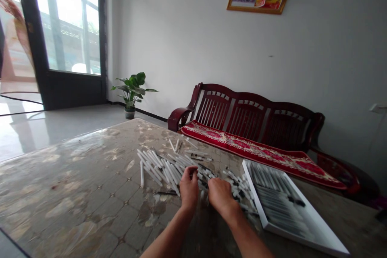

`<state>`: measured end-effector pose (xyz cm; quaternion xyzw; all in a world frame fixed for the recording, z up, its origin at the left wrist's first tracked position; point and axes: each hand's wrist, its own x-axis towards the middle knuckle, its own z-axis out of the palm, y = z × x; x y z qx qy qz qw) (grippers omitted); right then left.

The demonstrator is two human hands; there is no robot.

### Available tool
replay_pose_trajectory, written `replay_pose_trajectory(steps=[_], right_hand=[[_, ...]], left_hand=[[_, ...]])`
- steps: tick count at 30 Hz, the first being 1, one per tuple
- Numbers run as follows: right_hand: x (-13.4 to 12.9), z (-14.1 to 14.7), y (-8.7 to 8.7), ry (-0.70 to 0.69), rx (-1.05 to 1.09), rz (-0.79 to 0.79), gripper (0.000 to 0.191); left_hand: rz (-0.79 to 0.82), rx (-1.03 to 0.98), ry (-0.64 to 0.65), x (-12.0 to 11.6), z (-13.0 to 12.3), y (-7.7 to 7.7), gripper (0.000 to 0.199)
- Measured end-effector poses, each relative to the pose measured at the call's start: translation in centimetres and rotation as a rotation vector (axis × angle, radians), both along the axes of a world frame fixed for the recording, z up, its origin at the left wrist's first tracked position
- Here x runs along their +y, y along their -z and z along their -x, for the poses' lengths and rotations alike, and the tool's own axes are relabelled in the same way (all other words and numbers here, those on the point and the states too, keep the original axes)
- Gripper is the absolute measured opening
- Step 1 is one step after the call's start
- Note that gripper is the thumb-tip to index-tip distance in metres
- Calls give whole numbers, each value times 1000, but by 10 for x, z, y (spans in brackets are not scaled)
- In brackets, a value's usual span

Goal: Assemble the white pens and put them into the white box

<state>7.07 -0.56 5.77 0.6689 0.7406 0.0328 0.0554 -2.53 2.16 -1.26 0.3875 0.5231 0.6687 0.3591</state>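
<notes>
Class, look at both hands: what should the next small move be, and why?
Perhaps the left hand, if free, should draw one white stick from the pile: many lie beside it, while the right hand is curled near black-and-white pieces. Whether either hand holds something is unclear.

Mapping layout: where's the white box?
Lower right of the head view: the white box lies on the table, right of the right hand, in front of the bench.
</notes>
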Motion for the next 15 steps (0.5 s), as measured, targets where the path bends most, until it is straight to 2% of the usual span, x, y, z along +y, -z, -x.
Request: replay_pose_trajectory(steps=[6,8,11,15], right_hand=[[0,-17,16,43,53,-37,27],[-2,-25,22,58,97,-49,25],[-4,-36,29,86,193,-66,22],[-3,-49,32,89,404,-74,18]], left_hand=[[40,730,165,-15,-1,-4,43],[36,931,244,-19,-2,-5,44],[29,1111,325,-21,-2,-7,36],[20,1221,346,-20,-1,-9,24]])
